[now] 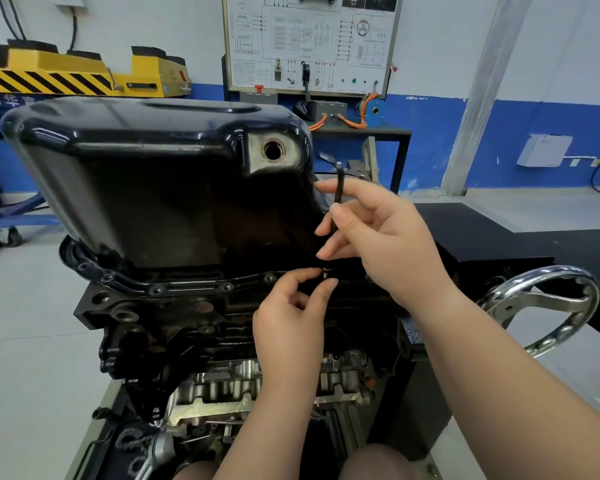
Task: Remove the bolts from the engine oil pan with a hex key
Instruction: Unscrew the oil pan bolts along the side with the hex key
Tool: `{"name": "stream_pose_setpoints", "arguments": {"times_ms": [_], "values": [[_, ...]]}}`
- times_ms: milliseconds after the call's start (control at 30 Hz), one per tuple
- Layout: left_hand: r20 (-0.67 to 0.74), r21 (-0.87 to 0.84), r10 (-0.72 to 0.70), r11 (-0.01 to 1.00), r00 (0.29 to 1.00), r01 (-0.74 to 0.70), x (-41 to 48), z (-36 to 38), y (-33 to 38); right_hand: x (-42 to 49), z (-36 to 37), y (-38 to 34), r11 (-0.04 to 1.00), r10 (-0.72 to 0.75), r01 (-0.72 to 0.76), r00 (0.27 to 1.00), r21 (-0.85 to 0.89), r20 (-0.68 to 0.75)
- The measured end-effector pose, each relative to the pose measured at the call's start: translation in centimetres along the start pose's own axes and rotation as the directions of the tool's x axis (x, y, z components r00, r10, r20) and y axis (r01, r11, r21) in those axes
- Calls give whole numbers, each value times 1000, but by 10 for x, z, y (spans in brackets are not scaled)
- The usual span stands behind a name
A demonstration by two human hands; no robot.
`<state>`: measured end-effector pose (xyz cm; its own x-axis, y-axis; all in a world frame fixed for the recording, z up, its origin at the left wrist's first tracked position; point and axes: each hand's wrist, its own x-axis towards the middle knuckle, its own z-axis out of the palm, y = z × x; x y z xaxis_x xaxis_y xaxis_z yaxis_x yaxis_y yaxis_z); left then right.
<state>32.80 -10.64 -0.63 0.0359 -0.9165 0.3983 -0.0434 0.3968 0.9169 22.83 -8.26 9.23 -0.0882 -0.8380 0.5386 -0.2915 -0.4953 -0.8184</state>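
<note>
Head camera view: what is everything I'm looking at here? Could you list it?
oil pan: one, glossy black, atop the engine, centre-left
drain hole: one, brownish, pan's upper right corner
rim bolts: several, dark, along the pan's lower flange
engine: one, black and silver, beneath the pan
hex key: one, black, upright, right of the pan
bolt: apparently one, dark, at the key's lower tip
handwheel: one, chrome, far right
wiring board: one, white, back wall
lift: one, yellow with black stripes, back left
right hand: one, grips the hex key
left hand: one, pinches the bolt
</note>
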Motion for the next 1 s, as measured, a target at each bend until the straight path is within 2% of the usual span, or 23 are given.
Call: {"name": "stream_pose_setpoints", "arguments": {"times_ms": [267, 467, 567, 867, 1000], "values": [[19, 77, 53, 996, 998, -55, -1, -3, -5, 2, 0, 2, 999, -4, -1, 994, -46, -106], [37, 94, 73, 993, 997, -76, 0, -5, -8, -1, 2, 2, 1000, -2, 4, 998, 18, -62], [41, 107, 80, 991, 996, -84, 1, -5, -7, -1, 2, 1, 999, -37, 37, 999, -16, -28], [60, 104, 82, 991, 995, -88, 2, -6, -8, 1, 3, 0, 999, -23, 19, 990, -30, -141], [61, 103, 85, 990, 995, -91, 1, -6, -9, 0, 1, -1, 999, -8, 12, 996, 44, -85]]}}
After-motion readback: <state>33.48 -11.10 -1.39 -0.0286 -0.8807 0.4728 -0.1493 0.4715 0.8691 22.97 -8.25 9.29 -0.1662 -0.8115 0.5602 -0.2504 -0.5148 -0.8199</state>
